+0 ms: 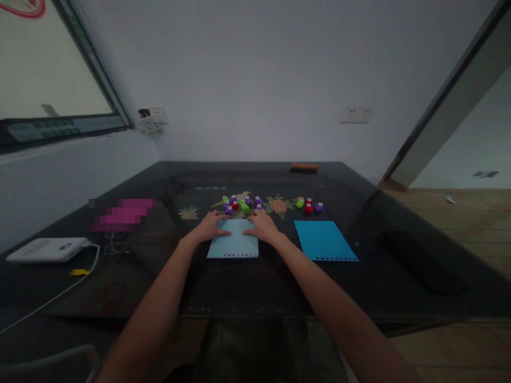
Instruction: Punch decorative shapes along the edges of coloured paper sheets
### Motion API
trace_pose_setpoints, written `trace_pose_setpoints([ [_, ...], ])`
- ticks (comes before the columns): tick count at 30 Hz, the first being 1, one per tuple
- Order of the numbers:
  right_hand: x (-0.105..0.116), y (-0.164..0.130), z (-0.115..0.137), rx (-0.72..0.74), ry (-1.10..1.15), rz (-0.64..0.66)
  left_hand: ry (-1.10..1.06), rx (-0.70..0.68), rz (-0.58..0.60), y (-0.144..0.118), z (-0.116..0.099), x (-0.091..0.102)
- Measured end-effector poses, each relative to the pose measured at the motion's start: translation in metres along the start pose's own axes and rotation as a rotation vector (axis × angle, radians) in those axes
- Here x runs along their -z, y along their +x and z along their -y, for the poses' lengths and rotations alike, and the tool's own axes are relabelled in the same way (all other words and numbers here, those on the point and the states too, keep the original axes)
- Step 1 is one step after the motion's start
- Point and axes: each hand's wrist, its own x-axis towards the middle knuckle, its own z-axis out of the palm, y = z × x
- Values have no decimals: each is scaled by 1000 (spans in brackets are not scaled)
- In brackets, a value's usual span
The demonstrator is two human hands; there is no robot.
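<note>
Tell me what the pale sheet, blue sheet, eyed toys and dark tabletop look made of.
Pale sheet: likely matte paper or card, with apparent punched holes along its near edge.
Blue sheet: seemingly the same, flat, similarly holed.
Eyed toys: perhaps plastic or rubber, brightly coloured; too small to settle.
Dark tabletop: possibly glass, glossy with faint reflections.

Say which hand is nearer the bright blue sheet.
Right. The right hand, at the right side of the pale sheet, is left of the bright blue sheet; the left hand, at the opposite side, farther left.
</note>
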Motion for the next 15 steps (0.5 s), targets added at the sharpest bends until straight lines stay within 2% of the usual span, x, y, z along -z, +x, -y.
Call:
trace_pose_setpoints([
  [9, -1, 0, 2, -34, 88, -71, 35, -20, -20, -1, -2, 2],
  [15, 0, -2, 4, -35, 35, -45, 60, -32, -19, -1, -4, 3],
])
